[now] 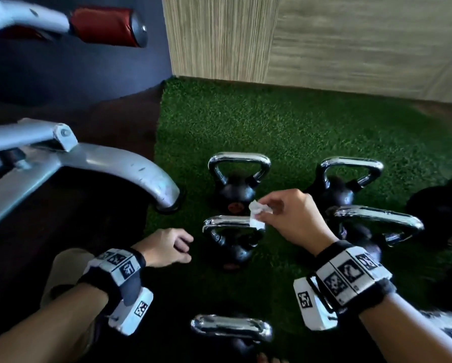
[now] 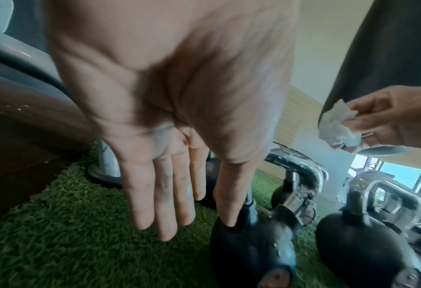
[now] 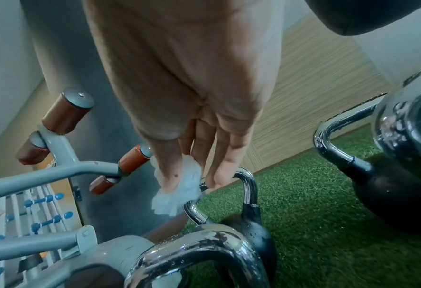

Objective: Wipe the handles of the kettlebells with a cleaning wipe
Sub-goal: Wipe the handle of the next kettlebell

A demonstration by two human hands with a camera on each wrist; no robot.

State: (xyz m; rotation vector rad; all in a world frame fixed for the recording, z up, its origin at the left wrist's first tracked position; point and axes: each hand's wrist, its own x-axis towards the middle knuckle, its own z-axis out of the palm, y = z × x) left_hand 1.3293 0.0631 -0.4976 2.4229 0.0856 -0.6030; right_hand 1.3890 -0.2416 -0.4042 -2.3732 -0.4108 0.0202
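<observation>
Several black kettlebells with chrome handles stand on green turf (image 1: 272, 127). My right hand (image 1: 265, 209) pinches a crumpled white wipe (image 1: 256, 216) at the right end of the middle kettlebell's handle (image 1: 227, 222); whether the wipe touches it I cannot tell. In the right wrist view the wipe (image 3: 179, 191) sits between thumb and fingers (image 3: 219, 175), in front of a chrome handle (image 3: 248, 187). My left hand (image 1: 177, 247) hovers empty just left of that kettlebell (image 1: 232, 250). Its fingers (image 2: 164, 194) are straight, with the thumb tip by the black body (image 2: 251, 249).
A grey bench leg (image 1: 141, 174) ends on the turf's left edge, with a red padded roller (image 1: 107, 26) above. More kettlebells stand behind (image 1: 238, 163), to the right (image 1: 350, 184) (image 1: 376, 224) and close to me (image 1: 232, 327). A wood-panel wall (image 1: 324, 48) closes the back.
</observation>
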